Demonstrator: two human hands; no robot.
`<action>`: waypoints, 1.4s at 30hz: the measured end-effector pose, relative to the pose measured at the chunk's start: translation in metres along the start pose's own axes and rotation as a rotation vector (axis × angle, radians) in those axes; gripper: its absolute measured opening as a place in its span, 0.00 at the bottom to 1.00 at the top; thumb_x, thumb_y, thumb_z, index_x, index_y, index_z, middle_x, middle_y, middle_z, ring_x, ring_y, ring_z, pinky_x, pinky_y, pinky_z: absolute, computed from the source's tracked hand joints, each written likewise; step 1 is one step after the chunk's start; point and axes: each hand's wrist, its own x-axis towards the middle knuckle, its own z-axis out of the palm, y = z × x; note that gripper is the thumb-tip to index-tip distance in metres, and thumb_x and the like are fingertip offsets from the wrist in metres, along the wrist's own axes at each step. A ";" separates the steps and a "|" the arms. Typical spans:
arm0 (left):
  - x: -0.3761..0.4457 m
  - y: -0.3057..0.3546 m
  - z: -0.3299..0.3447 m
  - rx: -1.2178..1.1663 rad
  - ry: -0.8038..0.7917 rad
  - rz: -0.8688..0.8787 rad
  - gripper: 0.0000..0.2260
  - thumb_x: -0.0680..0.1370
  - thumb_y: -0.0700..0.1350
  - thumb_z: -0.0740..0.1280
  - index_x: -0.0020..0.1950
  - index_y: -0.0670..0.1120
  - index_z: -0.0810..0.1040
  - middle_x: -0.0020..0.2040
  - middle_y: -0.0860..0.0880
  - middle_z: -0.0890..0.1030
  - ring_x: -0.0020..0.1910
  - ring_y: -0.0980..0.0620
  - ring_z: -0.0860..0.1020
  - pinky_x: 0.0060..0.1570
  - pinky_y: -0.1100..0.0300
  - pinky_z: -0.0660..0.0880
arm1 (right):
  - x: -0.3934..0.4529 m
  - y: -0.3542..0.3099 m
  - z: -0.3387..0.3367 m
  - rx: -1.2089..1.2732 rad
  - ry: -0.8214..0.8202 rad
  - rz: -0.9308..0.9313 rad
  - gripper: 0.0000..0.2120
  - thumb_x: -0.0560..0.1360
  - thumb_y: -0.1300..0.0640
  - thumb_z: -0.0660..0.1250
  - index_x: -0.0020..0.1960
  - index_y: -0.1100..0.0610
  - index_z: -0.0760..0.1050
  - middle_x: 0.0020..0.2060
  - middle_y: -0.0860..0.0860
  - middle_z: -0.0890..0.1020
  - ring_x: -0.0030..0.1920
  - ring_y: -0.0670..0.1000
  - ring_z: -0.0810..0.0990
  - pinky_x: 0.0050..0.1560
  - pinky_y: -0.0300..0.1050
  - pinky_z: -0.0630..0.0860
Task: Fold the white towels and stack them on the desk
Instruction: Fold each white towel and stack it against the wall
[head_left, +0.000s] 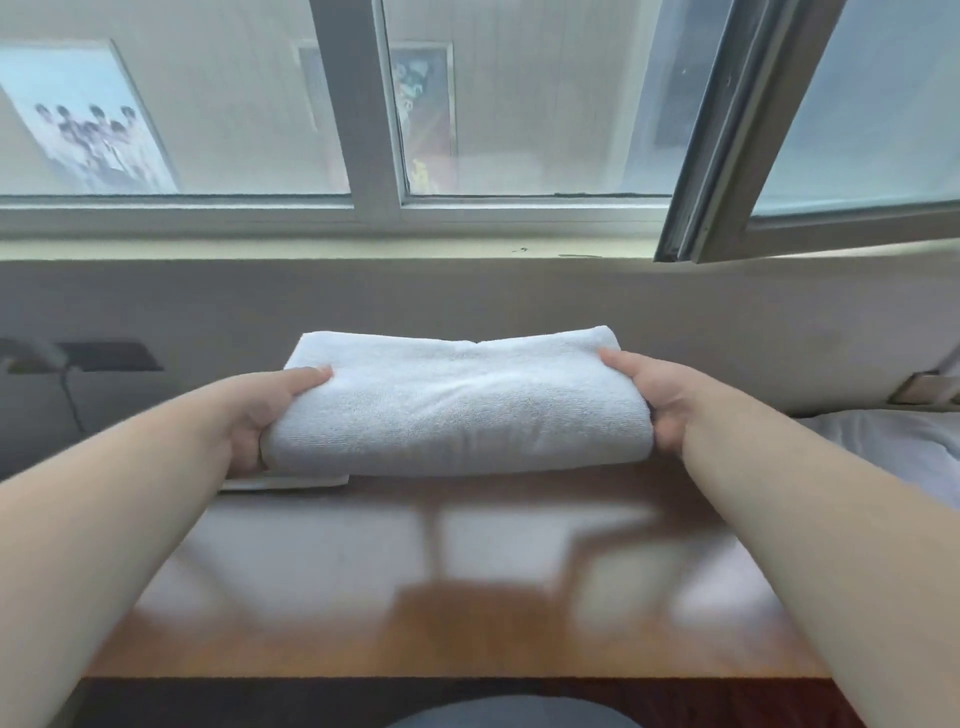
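Observation:
A folded white towel (457, 405) is held level over the far part of the glossy wooden desk (452, 613). My left hand (270, 410) grips its left end, thumb on top and fingers underneath. My right hand (644, 395) grips the right end the same way. Whether the towel touches the desk is unclear. A thin white flat edge (285, 482) shows under the towel's left corner; what it is I cannot tell.
A wall and window sill (322, 249) rise right behind the desk. An open window sash (779, 156) leans in at the upper right. White bedding (893, 447) lies to the right. A dark object with a cable (98, 356) is on the wall at left.

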 end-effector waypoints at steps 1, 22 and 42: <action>-0.010 0.004 -0.007 -0.002 0.022 0.011 0.20 0.73 0.54 0.74 0.57 0.43 0.77 0.44 0.42 0.85 0.38 0.42 0.85 0.40 0.42 0.81 | -0.008 -0.005 0.008 0.000 -0.009 0.003 0.17 0.79 0.44 0.64 0.59 0.56 0.78 0.48 0.55 0.86 0.40 0.56 0.86 0.36 0.50 0.81; 0.003 0.050 -0.204 -0.012 0.167 0.172 0.14 0.75 0.54 0.71 0.50 0.45 0.78 0.33 0.47 0.84 0.29 0.47 0.83 0.26 0.52 0.80 | 0.018 -0.002 0.230 0.054 -0.104 -0.066 0.20 0.82 0.44 0.58 0.61 0.56 0.80 0.52 0.54 0.85 0.48 0.57 0.86 0.43 0.57 0.82; 0.270 0.023 -0.320 0.102 0.096 0.044 0.17 0.74 0.56 0.73 0.55 0.45 0.78 0.45 0.47 0.86 0.41 0.45 0.85 0.42 0.50 0.80 | 0.221 0.093 0.355 0.131 0.176 0.004 0.14 0.81 0.49 0.64 0.54 0.60 0.78 0.45 0.56 0.86 0.41 0.57 0.86 0.37 0.53 0.82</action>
